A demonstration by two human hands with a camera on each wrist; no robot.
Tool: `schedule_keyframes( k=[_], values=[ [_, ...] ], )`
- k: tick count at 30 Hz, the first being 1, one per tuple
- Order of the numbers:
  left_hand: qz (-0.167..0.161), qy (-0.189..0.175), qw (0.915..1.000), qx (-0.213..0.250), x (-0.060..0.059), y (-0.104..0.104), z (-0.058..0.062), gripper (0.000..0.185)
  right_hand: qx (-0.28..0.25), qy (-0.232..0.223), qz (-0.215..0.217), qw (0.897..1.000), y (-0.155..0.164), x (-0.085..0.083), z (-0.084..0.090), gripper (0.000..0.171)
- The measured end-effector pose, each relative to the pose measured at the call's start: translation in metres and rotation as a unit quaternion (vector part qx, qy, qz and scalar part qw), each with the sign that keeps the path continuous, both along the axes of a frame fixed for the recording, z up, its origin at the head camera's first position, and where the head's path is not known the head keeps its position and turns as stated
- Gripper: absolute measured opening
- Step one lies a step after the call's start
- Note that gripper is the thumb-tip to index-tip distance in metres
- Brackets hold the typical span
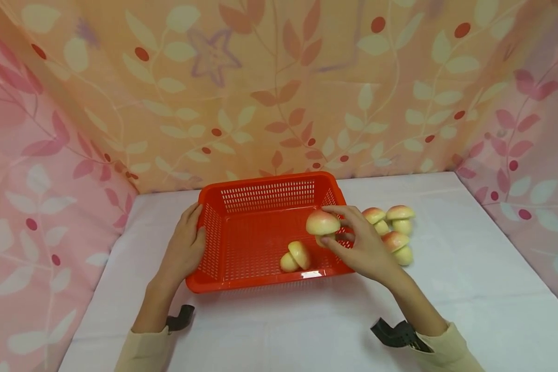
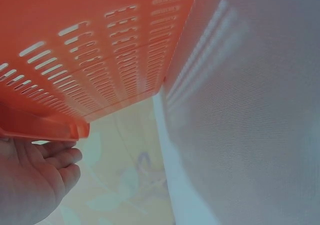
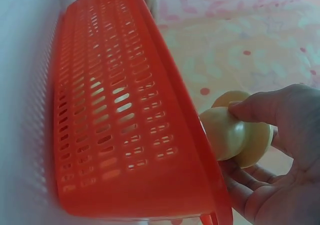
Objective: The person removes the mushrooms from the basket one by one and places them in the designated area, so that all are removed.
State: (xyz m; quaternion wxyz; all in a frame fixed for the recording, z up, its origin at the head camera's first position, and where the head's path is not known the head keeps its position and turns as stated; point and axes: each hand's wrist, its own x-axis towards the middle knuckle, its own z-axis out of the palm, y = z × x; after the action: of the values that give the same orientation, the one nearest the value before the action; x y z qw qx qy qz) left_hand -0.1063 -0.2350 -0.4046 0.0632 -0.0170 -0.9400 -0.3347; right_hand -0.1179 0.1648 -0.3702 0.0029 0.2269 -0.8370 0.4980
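Observation:
My left hand (image 1: 184, 247) grips the left rim of a red plastic basket (image 1: 260, 281). In the left wrist view, the fingers (image 2: 64, 157) of that hand lie against the underside of the rim. My right hand (image 1: 369, 248) pinches a toy mushroom (image 1: 322, 222) with a pink-and-yellow cap, held above the basket's right side. The right wrist view shows this mushroom (image 3: 225, 135) between thumb and fingers at the rim. Another mushroom (image 1: 299, 254) lies tilted on its side inside the basket, near the front wall.
Right of the basket, three similar mushrooms (image 1: 400, 227) stand close together on the white tablecloth (image 1: 279, 330). Floral curtains (image 1: 269, 103) enclose the back and both sides. A black wrist mount (image 1: 395, 333) sits under each forearm.

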Motion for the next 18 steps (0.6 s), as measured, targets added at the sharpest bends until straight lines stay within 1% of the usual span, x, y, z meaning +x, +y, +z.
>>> schedule_keyframes(
  k=[5, 11, 18],
  values=[
    [0.000, -0.002, 1.0000, -0.001, 0.000, -0.002, -0.002, 0.062, -0.007, -0.001, 0.004, 1.000, 0.000, -0.001, -0.001, 0.059],
    [0.001, 0.003, 1.0000, -0.001, 0.000, -0.003, -0.006, 0.062, -0.009, 0.010, -0.002, 1.000, 0.004, 0.000, 0.000, 0.059],
    [-0.007, 0.017, 0.9998, -0.001, -0.003, -0.001, -0.005, 0.061, -0.002, 0.025, -0.015, 1.000, 0.014, -0.002, 0.002, 0.059]
  ],
)
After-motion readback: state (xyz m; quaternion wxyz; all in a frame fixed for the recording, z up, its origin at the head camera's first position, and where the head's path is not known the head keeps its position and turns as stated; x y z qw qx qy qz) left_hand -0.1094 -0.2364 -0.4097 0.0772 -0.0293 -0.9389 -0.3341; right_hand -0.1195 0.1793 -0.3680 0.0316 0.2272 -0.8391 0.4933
